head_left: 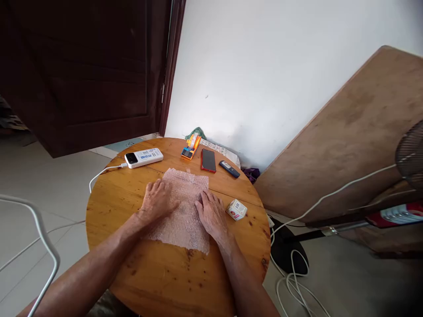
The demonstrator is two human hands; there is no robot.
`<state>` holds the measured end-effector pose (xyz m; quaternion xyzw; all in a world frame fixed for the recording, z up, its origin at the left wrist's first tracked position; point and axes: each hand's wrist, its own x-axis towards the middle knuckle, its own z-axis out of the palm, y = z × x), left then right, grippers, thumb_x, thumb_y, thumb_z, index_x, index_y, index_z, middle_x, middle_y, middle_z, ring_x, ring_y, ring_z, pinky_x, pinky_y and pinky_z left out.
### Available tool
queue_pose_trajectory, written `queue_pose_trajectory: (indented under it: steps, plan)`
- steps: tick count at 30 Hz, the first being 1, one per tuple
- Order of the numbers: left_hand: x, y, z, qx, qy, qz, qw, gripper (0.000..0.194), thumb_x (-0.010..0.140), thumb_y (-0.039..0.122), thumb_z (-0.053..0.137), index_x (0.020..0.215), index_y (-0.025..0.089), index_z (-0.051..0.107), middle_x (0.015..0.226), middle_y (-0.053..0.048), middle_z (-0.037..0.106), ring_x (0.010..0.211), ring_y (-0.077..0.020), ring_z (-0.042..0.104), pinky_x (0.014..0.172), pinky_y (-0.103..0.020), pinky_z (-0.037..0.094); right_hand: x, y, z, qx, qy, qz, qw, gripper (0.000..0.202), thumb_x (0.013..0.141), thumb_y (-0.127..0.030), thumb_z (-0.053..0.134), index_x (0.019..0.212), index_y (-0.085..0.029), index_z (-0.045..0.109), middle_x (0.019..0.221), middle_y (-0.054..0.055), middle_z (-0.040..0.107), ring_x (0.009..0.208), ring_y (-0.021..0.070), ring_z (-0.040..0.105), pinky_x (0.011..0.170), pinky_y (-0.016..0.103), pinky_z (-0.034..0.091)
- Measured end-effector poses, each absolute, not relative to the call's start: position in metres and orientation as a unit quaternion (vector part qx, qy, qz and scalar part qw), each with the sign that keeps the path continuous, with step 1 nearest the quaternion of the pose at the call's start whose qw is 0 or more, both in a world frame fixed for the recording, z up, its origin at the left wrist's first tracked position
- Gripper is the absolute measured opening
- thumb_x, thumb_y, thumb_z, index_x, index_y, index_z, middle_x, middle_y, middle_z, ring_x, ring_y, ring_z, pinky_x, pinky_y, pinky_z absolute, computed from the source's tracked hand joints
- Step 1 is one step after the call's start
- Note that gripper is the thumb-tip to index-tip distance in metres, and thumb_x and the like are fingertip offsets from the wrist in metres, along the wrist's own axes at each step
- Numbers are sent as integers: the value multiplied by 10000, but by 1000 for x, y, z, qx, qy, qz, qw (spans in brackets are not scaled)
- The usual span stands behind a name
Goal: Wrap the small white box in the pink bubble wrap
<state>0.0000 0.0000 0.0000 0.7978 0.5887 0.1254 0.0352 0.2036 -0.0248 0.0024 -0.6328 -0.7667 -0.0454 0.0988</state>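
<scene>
A round wooden surface (158,273) stands by a white wall and a dark door. My left hand (157,199) and right hand (211,212) both lie flat, fingers spread and gripping nothing, palms pressing on a sheet of bubble wrap (187,198) in the middle of the surface. The left covers the sheet's left edge, the right its right edge, with bare wrap between them. A small box (236,209) sits just beside my right hand, off the wrap. Further back lie a white power bank (144,157) on its cable, a tape dispenser (191,146), a red phone (208,160) and a dark remote (229,169). To smooth the sheet well, I judge I should keep both palms low and press evenly outward, so it stays flat and does not bunch.
</scene>
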Motion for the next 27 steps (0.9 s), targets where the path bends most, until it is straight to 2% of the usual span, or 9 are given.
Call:
queue_pose_trajectory:
  steps: [5, 8, 11, 15, 17, 20, 22, 25, 27]
  plan:
    - [-7, 8, 3, 794, 593, 125, 47, 352, 880, 315, 560, 1184, 152, 632, 1372, -180, 561, 1318, -349, 469, 1078, -514, 378, 212, -25, 3, -639, -762, -43, 100, 351, 974, -273, 452, 1272, -137, 579, 1369, 162, 571, 1206, 298, 549, 988, 444, 431]
    - [-6, 6, 0, 811, 559, 161, 60, 398, 859, 285, 575, 1244, 192, 607, 1424, -147, 524, 1329, -323, 464, 1088, -484, 387, 214, -27, 6, -632, -762, -42, 136, 368, 958, -279, 471, 1274, -129, 583, 1398, 182, 540, 1248, 320, 520, 1017, 479, 417]
    - [-5, 3, -3, 842, 505, 170, 87, 400, 827, 323, 616, 1213, 219, 626, 1418, -126, 531, 1329, -318, 465, 1107, -488, 375, 219, -31, 12, -594, -789, -3, 157, 449, 903, -334, 567, 1317, -161, 561, 1440, 160, 507, 1294, 316, 488, 1053, 486, 395]
    - [-4, -1, 1, 871, 453, 160, 106, 432, 806, 328, 634, 1222, 212, 612, 1397, -128, 539, 1342, -311, 442, 1136, -483, 341, 227, -35, 20, -539, -826, 84, 140, 495, 829, -345, 647, 1307, -234, 583, 1378, 100, 577, 1252, 274, 539, 1046, 442, 415]
    - [-3, -2, 4, 875, 443, 160, 112, 464, 815, 327, 623, 1258, 196, 586, 1403, -134, 529, 1350, -301, 431, 1150, -470, 322, 232, -35, 24, -537, -821, 70, 179, 426, 832, -330, 634, 1247, -238, 622, 1311, 88, 625, 1204, 269, 568, 1026, 430, 425]
    - [-1, -1, 5, 873, 445, 161, 118, 476, 814, 323, 618, 1267, 180, 578, 1415, -140, 517, 1361, -303, 414, 1161, -475, 302, 243, -34, 30, -557, -781, -14, 284, 292, 873, -337, 578, 1132, -231, 664, 1206, 88, 673, 1146, 270, 591, 1002, 435, 420]
    - [0, 0, 3, 868, 453, 163, 121, 469, 809, 327, 623, 1255, 186, 587, 1421, -135, 515, 1371, -308, 401, 1165, -493, 289, 256, -35, 34, -584, -742, -61, 323, 278, 876, -362, 565, 1095, -226, 669, 1190, 99, 675, 1138, 282, 594, 997, 454, 414]
    - [1, 0, 2, 863, 461, 162, 131, 484, 804, 364, 639, 1256, 199, 587, 1441, -131, 503, 1388, -320, 384, 1170, -539, 254, 286, -40, 31, -654, -686, -65, 312, 428, 813, -395, 620, 1204, -223, 622, 1279, 115, 632, 1191, 313, 565, 1015, 491, 399]
    - [1, -1, 4, 861, 464, 155, 139, 524, 803, 391, 643, 1286, 204, 567, 1464, -132, 485, 1395, -323, 380, 1174, -556, 233, 307, -44, 24, -700, -653, -28, 286, 543, 759, -407, 667, 1266, -228, 589, 1261, 116, 641, 1130, 320, 599, 959, 488, 446]
